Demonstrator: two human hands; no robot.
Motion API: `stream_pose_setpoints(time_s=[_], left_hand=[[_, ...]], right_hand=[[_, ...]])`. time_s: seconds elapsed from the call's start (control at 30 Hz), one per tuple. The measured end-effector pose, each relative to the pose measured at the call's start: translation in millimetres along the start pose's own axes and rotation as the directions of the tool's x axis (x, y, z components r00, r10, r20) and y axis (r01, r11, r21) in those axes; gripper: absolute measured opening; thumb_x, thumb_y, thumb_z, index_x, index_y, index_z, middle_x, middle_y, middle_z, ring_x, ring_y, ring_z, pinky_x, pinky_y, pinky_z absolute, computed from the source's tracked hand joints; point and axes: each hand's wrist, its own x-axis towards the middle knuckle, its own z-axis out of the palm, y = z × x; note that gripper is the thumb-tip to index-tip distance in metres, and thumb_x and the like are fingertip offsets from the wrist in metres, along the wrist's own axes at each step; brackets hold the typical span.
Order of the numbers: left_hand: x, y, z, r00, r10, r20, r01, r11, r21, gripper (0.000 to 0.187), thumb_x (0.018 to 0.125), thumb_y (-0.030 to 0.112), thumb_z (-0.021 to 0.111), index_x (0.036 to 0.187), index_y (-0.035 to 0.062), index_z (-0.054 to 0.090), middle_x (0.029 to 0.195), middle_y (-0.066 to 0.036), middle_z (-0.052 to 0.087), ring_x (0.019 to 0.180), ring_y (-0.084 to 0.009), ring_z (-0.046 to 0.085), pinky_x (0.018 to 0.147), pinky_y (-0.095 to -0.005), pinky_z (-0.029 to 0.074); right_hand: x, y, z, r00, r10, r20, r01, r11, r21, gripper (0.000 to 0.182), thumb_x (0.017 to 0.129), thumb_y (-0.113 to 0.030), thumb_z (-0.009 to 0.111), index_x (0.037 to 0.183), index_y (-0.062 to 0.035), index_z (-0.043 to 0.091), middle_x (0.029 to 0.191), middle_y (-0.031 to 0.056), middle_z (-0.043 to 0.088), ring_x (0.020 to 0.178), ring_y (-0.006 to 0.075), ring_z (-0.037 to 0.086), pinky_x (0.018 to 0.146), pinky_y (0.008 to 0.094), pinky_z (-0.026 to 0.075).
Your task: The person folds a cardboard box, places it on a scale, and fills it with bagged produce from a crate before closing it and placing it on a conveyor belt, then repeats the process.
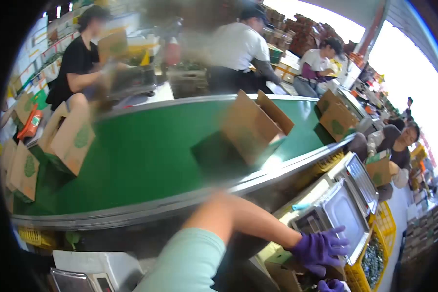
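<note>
My left hand (321, 246), in a purple glove, reaches right from a mint-green sleeve. Its fingers are spread and hold nothing, over the near edge of the shiny metal pan of a scale (348, 214). Low at the frame's bottom edge is my right hand (331, 286), also purple-gloved and mostly cut off, so its grip is hidden. An open cardboard box (281, 276) lies just below my left hand, beside the right one. A yellow crate (357, 277) holding small dark green packs is right of both hands.
A green conveyor belt (146, 160) crosses the view, carrying an open carton (253, 129) and several others. Another scale (90, 272) sits at bottom left. People work across the belt, and a person (394, 146) at right holds a box.
</note>
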Motion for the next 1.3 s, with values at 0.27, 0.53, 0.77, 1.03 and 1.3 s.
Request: stream_pose_setpoints(time_s=[0.27,0.53,0.77,1.03,1.3], left_hand=[[5,-12,34,0.942,-0.201,0.27,0.168,0.976,0.138,0.094,0.063,0.066,0.065,0.133,0.0056,0.047,0.124,-0.025,0.049,0.119,-0.0412,0.045,0.104,-0.0624,0.025],[10,-2,-1,0.943,-0.27,0.194,0.257,0.962,0.09,0.078,0.068,0.053,0.074,0.123,0.0008,0.055,0.082,-0.014,0.061,0.073,-0.0324,0.061,0.062,-0.0452,0.045],[55,12,-56,0.596,-0.181,0.783,0.393,0.915,-0.088,0.082,0.069,0.062,0.073,0.115,-0.0041,0.059,0.099,-0.027,0.065,0.089,-0.0417,0.065,0.079,-0.0434,0.052],[25,37,-51,0.522,-0.221,0.824,0.222,0.968,0.119,0.113,0.062,0.077,0.067,0.136,-0.0045,0.039,0.139,-0.03,0.041,0.129,-0.049,0.039,0.103,-0.0698,0.023],[18,30,-40,0.642,-0.202,0.74,0.198,0.976,0.094,0.116,0.058,0.078,0.067,0.144,0.0064,0.036,0.137,-0.028,0.042,0.119,-0.0454,0.045,0.097,-0.0639,0.03]], right_hand=[[33,11,-15,0.831,-0.536,0.15,0.536,0.7,-0.472,0.016,0.094,-0.014,0.056,0.091,0.0006,0.062,0.068,0.001,0.06,0.063,0.0154,0.055,0.059,0.0318,0.045],[-43,-21,22,0.883,-0.449,0.134,0.434,0.677,-0.594,0.027,0.089,-0.034,0.064,0.096,-0.0083,0.063,0.093,0.0163,0.062,0.086,0.0383,0.061,0.072,0.0442,0.049],[-6,6,38,0.746,-0.563,-0.355,0.388,0.801,-0.456,0.049,0.08,-0.051,0.072,0.096,-0.0065,0.062,0.075,0.011,0.059,0.066,0.0297,0.057,0.065,0.0392,0.046],[7,-12,46,0.71,-0.696,-0.105,0.283,0.418,-0.863,0.099,0.075,-0.075,0.057,0.14,-0.0025,0.043,0.143,0.0258,0.042,0.134,0.0439,0.038,0.111,0.0582,0.024],[16,1,47,0.77,-0.635,-0.057,0.359,0.506,-0.784,0.093,0.082,-0.069,0.054,0.138,0.005,0.042,0.141,0.0275,0.043,0.133,0.0429,0.039,0.111,0.0557,0.026]])
